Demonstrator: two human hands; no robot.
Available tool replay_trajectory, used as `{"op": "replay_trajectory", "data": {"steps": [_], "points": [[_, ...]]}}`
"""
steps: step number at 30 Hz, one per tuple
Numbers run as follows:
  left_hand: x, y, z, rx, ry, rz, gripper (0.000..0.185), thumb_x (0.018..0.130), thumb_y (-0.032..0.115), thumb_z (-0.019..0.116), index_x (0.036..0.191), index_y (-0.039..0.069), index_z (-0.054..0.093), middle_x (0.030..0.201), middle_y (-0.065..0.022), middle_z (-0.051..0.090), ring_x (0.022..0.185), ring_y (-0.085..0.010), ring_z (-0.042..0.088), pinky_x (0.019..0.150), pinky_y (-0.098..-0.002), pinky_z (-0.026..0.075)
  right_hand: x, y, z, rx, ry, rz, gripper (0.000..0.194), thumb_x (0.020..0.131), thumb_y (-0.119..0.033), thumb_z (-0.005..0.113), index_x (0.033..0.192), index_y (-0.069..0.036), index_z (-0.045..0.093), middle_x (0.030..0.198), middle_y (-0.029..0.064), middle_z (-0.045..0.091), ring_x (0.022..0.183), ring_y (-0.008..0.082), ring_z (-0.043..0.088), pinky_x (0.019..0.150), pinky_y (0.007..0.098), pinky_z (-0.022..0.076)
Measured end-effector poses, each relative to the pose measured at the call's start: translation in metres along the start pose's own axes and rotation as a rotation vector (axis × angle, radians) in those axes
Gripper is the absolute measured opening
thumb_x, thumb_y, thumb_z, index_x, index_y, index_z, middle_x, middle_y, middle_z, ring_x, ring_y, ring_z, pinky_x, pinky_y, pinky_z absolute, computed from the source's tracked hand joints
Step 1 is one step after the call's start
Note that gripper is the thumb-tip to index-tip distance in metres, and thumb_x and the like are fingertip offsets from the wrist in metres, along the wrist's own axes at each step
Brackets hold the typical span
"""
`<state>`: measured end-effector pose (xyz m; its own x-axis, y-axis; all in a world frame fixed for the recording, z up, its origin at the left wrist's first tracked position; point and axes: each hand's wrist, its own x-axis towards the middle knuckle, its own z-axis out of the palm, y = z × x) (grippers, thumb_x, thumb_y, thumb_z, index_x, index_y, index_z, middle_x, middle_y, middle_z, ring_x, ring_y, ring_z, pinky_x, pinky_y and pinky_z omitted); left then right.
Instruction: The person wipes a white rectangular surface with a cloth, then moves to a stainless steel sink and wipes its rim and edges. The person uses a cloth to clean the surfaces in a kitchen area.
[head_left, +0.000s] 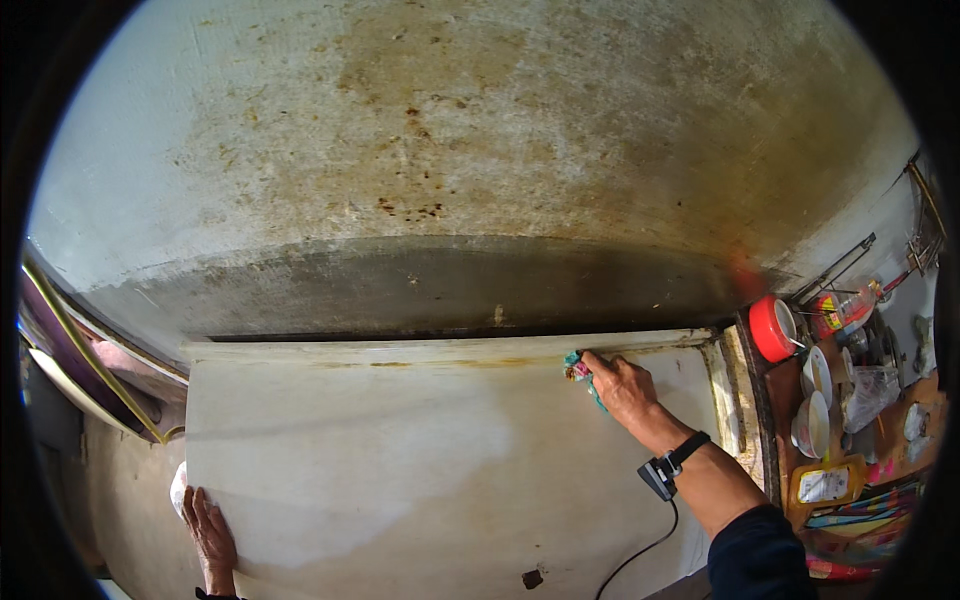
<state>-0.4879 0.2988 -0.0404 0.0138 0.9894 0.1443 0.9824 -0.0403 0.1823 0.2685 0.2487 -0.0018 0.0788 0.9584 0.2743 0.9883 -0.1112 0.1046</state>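
My right hand (624, 386) grips a crumpled teal and pink cloth (577, 368), pressed on the pale tabletop (360, 457) close to its raised back edge. Around the right wrist is a black strap (686, 452) with a small device and a cable running down. At the tabletop's left edge lies my left hand (211, 529), fingers pointing away from me. A white object (178, 487), perhaps a plastic bag or cloth, shows beside its fingers; whether the hand holds it cannot be told. Yellow-brown stains (465, 363) run along the back of the tabletop.
A stained wall (450, 150) rises behind the tabletop. To the right, a brown surface holds a red container (771, 328), bowls (811, 424), a plastic bottle (855, 306), a clear plastic bag (871, 397) and a yellow labelled pack (825, 484). A dark mark (532, 578) sits near the front.
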Motion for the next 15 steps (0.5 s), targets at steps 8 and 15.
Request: {"op": "replay_trajectory", "data": {"steps": [8,15], "points": [[0.000,-0.004,0.001,-0.012,-0.007,0.003,0.047,0.101,0.017,0.044,0.144,0.000,0.043,0.152,-0.0256,0.037,0.141,-0.0439,0.035,0.117,-0.0512,0.029,-0.019,0.038,0.006,-0.074,-0.010,0.092,0.038,0.090,-0.017,0.067,0.126,-0.029,0.059,0.072,0.0127,0.063,0.063,0.0335,0.068,0.052,0.0443,0.0563],[0.001,-0.005,0.003,-0.039,0.009,0.013,0.049,0.096,0.011,0.046,0.143,0.001,0.044,0.152,-0.0242,0.037,0.140,-0.0438,0.034,0.117,-0.0516,0.029,-0.034,0.064,0.010,-0.122,-0.018,0.192,0.037,0.091,-0.019,0.065,0.126,-0.029,0.059,0.071,0.0131,0.065,0.063,0.0354,0.068,0.054,0.0451,0.0559]]}}
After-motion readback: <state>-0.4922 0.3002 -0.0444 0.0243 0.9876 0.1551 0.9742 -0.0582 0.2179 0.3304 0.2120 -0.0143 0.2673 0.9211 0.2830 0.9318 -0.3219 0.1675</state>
